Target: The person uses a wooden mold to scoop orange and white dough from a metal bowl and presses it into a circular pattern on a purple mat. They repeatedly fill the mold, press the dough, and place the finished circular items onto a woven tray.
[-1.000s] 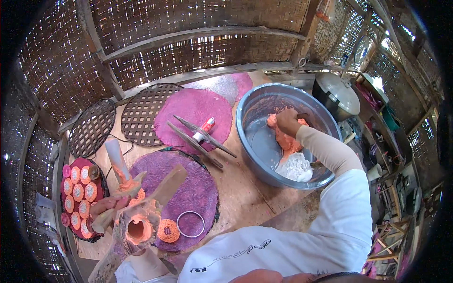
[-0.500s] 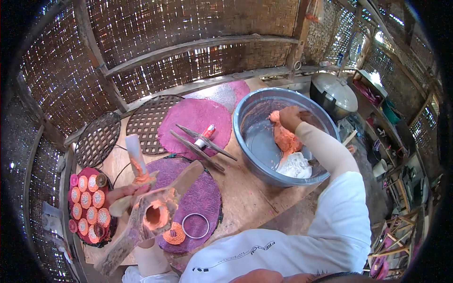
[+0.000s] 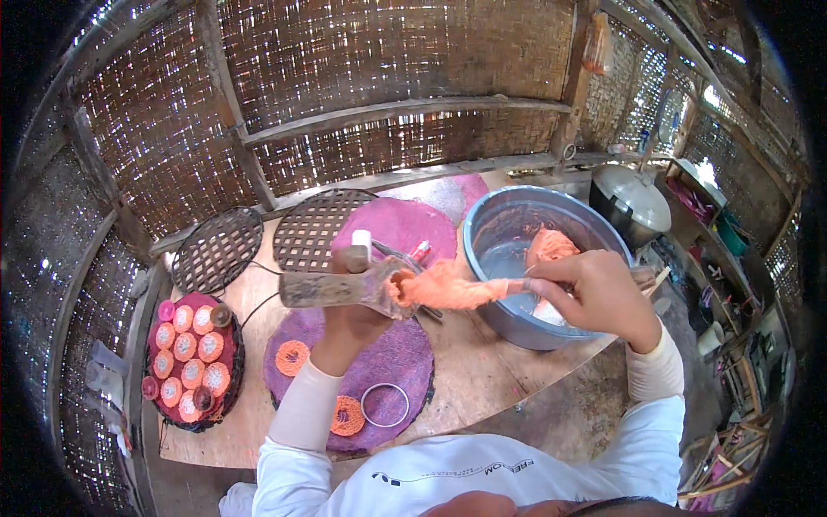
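Note:
My left hand (image 3: pixel 355 320) grips a wooden press (image 3: pixel 324 290) with a hollow barrel, held level above the table. A white-ended piece (image 3: pixel 362 239) shows just above that hand; I cannot tell if it is held too. In my right hand (image 3: pixel 594 289), fingers closed, is one end of a long strand of orange dough (image 3: pixel 452 289). Its other end lies at the barrel's mouth. Below, a round purple mat (image 3: pixel 388 366) bears a thin pale ring (image 3: pixel 363 405) and two lacy orange dough discs (image 3: pixel 347 416). More orange dough (image 3: pixel 551 246) sits in the grey-blue basin (image 3: pixel 488 211).
At the left, a dark red round tray (image 3: pixel 191 303) holds several orange-and-white discs. Behind lie woven racks (image 3: pixel 219 250) and a pink mat (image 3: pixel 422 220) with a red-and-white tube (image 3: pixel 419 251) and wooden bars. A lidded pot (image 3: pixel 631 207) stands beyond the basin.
My right hand has come out of the basin with dough and moved toward the press. The press has swung up and right, now level. A second disc shows on the purple mat.

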`<state>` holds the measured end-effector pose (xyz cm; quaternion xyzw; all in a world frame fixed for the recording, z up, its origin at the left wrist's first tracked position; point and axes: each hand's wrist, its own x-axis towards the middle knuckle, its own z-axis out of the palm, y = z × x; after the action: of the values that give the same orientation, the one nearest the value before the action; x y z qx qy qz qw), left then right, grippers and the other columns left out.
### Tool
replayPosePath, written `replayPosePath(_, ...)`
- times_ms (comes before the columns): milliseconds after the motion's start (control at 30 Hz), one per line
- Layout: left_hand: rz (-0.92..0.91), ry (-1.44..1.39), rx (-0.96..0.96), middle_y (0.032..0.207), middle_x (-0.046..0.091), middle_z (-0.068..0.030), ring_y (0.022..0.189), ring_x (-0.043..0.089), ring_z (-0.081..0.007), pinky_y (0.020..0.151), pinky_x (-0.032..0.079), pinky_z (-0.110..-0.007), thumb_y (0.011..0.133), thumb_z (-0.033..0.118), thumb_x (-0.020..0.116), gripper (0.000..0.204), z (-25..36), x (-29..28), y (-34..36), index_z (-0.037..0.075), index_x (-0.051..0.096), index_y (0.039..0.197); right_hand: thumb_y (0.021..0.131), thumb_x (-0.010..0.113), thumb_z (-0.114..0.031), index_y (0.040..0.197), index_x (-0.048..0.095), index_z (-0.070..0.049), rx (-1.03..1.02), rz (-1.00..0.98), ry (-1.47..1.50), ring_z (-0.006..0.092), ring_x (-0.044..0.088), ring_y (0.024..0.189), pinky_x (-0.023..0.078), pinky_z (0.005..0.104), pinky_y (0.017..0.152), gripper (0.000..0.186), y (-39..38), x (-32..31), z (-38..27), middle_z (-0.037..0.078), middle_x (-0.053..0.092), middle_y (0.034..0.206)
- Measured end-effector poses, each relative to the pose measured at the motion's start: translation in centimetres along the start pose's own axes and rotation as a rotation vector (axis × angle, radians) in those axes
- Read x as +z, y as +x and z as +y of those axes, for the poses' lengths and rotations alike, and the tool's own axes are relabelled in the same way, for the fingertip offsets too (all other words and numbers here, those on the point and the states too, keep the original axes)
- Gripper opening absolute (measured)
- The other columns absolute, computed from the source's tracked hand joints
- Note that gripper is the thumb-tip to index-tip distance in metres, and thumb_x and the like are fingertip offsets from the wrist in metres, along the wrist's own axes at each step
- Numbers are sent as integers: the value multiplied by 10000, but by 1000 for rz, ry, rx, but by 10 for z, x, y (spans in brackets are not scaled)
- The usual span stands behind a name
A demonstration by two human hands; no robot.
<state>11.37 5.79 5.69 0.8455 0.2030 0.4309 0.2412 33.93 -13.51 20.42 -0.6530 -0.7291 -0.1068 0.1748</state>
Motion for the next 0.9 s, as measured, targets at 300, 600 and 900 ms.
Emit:
replayPosePath(300,153,767,252,886,528,-35,806,479,-254,680,400,-394,620,275,690,315,64,-13,9,170,611,905,744,542,-183,874,614,-106,-200,78,-263,214,578,498,436,350,443,168,22,49,-60,61,563,603)
replayPosePath(600,49,565,-51,917,530,-117,846,517,-304,684,441,-366,601,367,716,365,34,-28,-2,142,620,872,756,537,-169,994,591,-115,-211,225,-298,176,534,496,423,320,441,250,-20,75,-64,29,506,645)
replayPosePath(900,544,-67,-84,884,570,-56,816,556,-206,775,451,-323,666,161,712,340,33,2,-3,54,542,940,831,552,-207,920,635,-83,215,452,330,272,591,558,449,353,471,174,-31,91,-46,102,613,707)
